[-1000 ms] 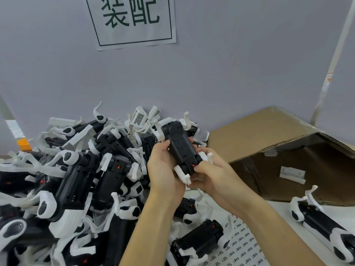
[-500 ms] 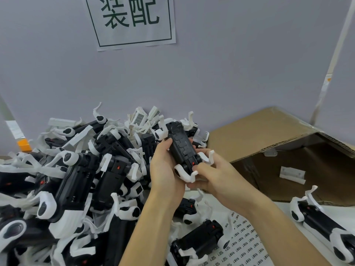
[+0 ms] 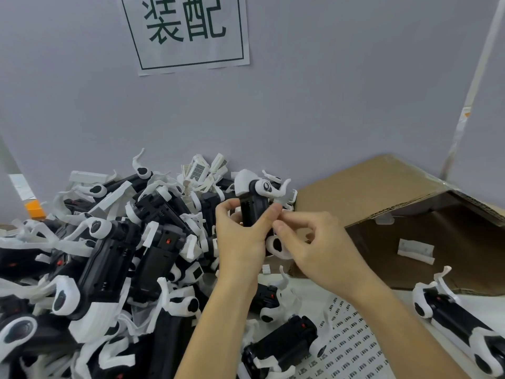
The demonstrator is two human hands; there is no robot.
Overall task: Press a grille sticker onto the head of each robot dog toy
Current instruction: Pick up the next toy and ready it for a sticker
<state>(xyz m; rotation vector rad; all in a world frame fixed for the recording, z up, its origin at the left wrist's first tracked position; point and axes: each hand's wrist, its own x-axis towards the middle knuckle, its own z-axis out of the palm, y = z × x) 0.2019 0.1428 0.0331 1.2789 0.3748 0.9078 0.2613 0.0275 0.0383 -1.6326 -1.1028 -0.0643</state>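
The robot dog toy (image 3: pixel 252 206) is now standing nearly upright in the air above the front edge of the heap of toys (image 3: pixel 114 255), its white end topmost, where half a second ago it was leaning with a black end uppermost and a white leg curling out at the bottom. The left hand (image 3: pixel 240 242) is grasping it, thumb on the near side and fingers curled round the far side of the black body. The right hand (image 3: pixel 314 242) is no longer cupping the toy's lower end; it is sitting just right of the toy, forefinger and thumb pinched together at the body's right edge. Whether a grille sticker is between those fingertips is too small to tell. Judging by this, the toy is being turned and set up for the sticker to go on, with pressing not yet done. Below the toy, on the bench (image 3: pixel 306 291), a sticker sheet (image 3: pixel 352 346) printed with rows of small marks is lying under another toy. Right of the held toy an open cardboard box (image 3: pixel 382 203) is standing, and beyond it, further right, a single toy (image 3: pixel 459 324) is lying apart. Behind the heap a paper sign (image 3: pixel 188 31) is hanging on the grey wall.
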